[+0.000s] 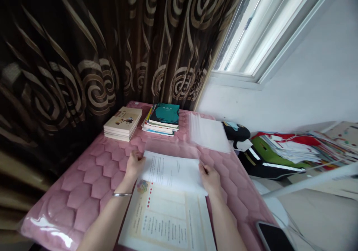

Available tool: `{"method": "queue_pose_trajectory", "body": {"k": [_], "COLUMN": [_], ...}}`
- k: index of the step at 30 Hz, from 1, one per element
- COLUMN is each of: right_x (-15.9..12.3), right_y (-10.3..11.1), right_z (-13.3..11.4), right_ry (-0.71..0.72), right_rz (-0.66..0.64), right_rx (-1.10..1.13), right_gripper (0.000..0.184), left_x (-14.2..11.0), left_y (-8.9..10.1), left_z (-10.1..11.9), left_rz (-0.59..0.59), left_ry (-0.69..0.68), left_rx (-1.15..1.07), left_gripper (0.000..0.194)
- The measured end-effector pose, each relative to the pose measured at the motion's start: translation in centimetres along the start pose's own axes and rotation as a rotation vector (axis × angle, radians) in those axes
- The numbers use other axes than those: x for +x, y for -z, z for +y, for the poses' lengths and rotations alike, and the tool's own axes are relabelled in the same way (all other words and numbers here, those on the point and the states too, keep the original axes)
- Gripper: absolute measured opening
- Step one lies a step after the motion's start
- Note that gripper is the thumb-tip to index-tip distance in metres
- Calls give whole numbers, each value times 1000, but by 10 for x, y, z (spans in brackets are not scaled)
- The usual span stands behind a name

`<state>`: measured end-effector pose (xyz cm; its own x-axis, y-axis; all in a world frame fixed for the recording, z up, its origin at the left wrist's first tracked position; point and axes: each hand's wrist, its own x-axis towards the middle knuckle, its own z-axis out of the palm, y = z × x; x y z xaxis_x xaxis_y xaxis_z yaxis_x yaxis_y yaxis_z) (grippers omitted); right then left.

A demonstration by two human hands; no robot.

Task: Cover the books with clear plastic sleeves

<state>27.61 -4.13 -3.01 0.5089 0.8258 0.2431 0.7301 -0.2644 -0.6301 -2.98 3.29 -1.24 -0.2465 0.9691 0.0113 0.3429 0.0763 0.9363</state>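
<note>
Open white-and-cream printed paper book (170, 202) has its upper sides pinched by the left hand (136, 164) and right hand (209, 174), fingers curled closed. Uneven pulling could crease it.

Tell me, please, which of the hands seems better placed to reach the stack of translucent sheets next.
Probably the right hand: it holds the right side of the open book, nearer the translucent sheets, while the left hand grips the opposite side.
</note>
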Motion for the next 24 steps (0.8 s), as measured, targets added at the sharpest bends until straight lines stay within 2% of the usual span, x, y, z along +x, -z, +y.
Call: {"method": "queue_pose_trajectory", "body": {"k": [5,10,12,15,18,21,24], "right_x": [2,3,3,3,1,-1,-2], "right_y": [-3,-3,-1,5,10,11,7], "right_z": [0,-2,-4,-7,-10,-13,-12], "right_ry": [-41,-43,-72,-134,-170,-162,-143], "right_rz": [-72,-91,-84,-96,-94,-10,52], "right_rx": [-99,-81,-17,201,397,506,540], "right_gripper": [37,37,35,33,42,47,50], "left_x": [-3,-2,-1,-1,-1,-2,-2], "left_y": [2,2,2,2,2,1,1], "left_z": [-4,-7,-9,-10,-9,-6,-7], "left_rz": [7,-27,-42,-41,-46,-41,-25], "left_ry": [-30,-44,-48,-44,-66,-130,-166], "left_rx": [118,140,123,21,-154,-254,-254], "left_gripper": [24,22,22,23,25,26,28]}}
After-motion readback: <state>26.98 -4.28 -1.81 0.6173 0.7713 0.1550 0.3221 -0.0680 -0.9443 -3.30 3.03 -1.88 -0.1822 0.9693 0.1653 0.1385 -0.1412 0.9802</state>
